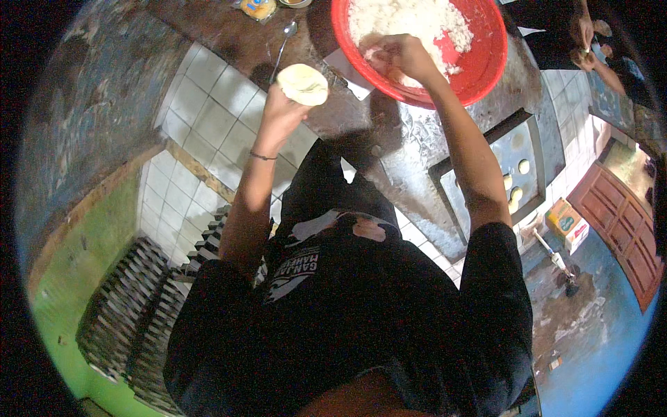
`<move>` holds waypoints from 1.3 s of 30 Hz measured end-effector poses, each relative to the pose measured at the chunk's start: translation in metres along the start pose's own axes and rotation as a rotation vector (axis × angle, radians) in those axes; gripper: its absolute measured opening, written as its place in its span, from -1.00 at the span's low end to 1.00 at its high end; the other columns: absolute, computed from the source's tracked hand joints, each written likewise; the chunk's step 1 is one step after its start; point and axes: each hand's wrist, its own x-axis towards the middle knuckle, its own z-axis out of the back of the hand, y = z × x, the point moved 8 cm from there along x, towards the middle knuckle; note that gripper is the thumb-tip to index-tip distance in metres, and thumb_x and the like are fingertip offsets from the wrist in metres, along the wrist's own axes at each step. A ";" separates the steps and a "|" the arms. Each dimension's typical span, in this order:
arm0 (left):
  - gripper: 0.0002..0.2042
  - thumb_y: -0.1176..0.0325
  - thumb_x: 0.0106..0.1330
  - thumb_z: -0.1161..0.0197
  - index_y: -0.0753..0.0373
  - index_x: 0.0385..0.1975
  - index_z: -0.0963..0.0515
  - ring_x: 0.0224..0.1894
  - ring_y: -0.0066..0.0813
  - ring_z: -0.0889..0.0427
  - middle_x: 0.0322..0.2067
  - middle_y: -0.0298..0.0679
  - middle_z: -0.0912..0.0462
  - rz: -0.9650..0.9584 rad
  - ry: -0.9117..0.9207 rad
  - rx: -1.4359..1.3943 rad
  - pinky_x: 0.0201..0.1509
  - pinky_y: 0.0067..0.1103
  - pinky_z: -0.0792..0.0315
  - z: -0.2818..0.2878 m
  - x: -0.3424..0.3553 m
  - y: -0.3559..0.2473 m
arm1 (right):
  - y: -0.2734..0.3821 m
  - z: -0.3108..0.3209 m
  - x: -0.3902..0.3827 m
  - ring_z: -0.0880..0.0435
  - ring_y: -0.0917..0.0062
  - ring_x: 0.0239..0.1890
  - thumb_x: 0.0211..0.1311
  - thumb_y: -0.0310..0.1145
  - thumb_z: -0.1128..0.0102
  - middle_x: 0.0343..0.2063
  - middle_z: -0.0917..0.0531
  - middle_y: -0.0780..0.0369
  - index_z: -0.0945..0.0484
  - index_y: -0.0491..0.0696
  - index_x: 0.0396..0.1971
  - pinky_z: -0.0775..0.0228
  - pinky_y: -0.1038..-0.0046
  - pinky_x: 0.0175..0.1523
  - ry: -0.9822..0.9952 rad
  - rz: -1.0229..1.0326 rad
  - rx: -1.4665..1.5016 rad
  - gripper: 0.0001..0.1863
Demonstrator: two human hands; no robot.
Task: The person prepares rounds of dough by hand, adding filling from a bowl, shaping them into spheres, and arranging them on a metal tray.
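Dough round (303, 84) held by left hand (281, 115); right hand (405, 57) at basin (484, 61), grip unclear.
Likely light, soft, tearable; support underneath.

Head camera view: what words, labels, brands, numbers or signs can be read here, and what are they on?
I don't copy wording, only where it stands.
Black shirt: white lettering, upside down, partly legible.
Cardboard box: coloured printing, too small to read surely.
Yellow packet: blue marking, too blurred.
Red basin: none visible.
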 end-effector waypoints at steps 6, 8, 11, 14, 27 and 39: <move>-0.67 0.39 0.19 -0.56 0.34 -0.09 -0.67 -0.12 -0.58 -0.72 -0.18 -0.30 -0.79 -0.155 0.084 0.158 0.06 -0.53 -0.58 -0.073 -0.002 -0.048 | 0.033 0.023 -0.079 -0.71 0.57 -0.02 0.46 -0.37 -0.24 -0.02 -0.76 0.25 -0.67 -0.18 0.09 -0.53 0.54 0.11 -0.006 -0.291 0.949 -0.70; -0.64 0.38 0.18 -0.57 0.35 -0.06 -0.66 -0.12 -0.58 -0.71 -0.16 -0.27 -0.79 -0.193 0.084 0.179 0.05 -0.53 -0.58 -0.097 -0.001 -0.052 | 0.052 0.042 -0.107 -0.69 0.58 0.06 0.51 -0.35 -0.18 0.06 -0.72 0.26 -0.65 -0.15 0.14 -0.53 0.52 0.15 -0.085 -0.199 0.912 -0.68; -0.58 0.39 0.18 -0.56 0.36 0.02 -0.63 -0.09 -0.58 -0.70 -0.12 -0.28 -0.78 -0.228 0.161 0.135 0.06 -0.54 -0.58 -0.141 -0.003 -0.055 | 0.054 0.070 -0.149 -0.69 0.54 0.10 0.53 -0.42 -0.13 0.09 -0.72 0.23 -0.61 -0.20 0.20 -0.56 0.44 0.19 -0.301 -0.075 0.551 -0.66; -0.59 0.43 0.17 -0.55 0.34 0.02 -0.62 -0.08 -0.58 -0.69 -0.11 -0.29 -0.77 -0.362 0.253 0.060 0.07 -0.54 -0.58 -0.186 -0.020 -0.068 | 0.099 0.090 -0.204 -0.79 0.43 -0.06 0.49 -0.44 -0.10 -0.05 -0.79 0.13 -0.69 -0.09 0.13 -0.62 0.39 0.11 -0.497 0.039 0.320 -0.68; -0.60 0.41 0.12 -0.54 0.30 -0.02 -0.64 -0.08 -0.57 -0.69 -0.14 -0.28 -0.78 -0.365 0.805 0.254 0.04 -0.52 -0.56 -0.359 -0.126 -0.062 | 0.132 0.104 -0.416 -0.55 0.07 0.27 -0.01 -0.11 -0.64 0.30 -0.50 0.02 -0.54 -0.06 0.30 -0.34 0.18 0.41 -0.516 0.183 -0.231 -0.17; -0.66 0.19 0.47 -0.32 0.24 0.10 -0.57 -0.40 -0.84 -0.45 -0.24 -0.45 -0.66 -0.171 0.820 -0.077 -0.42 -0.79 -0.30 -0.432 -0.192 -0.062 | 0.025 0.102 -0.511 -0.74 0.36 -0.07 0.12 -0.21 -0.59 -0.10 -0.71 0.08 -0.67 -0.20 0.02 -0.67 0.27 0.10 -0.627 -0.223 0.882 -0.47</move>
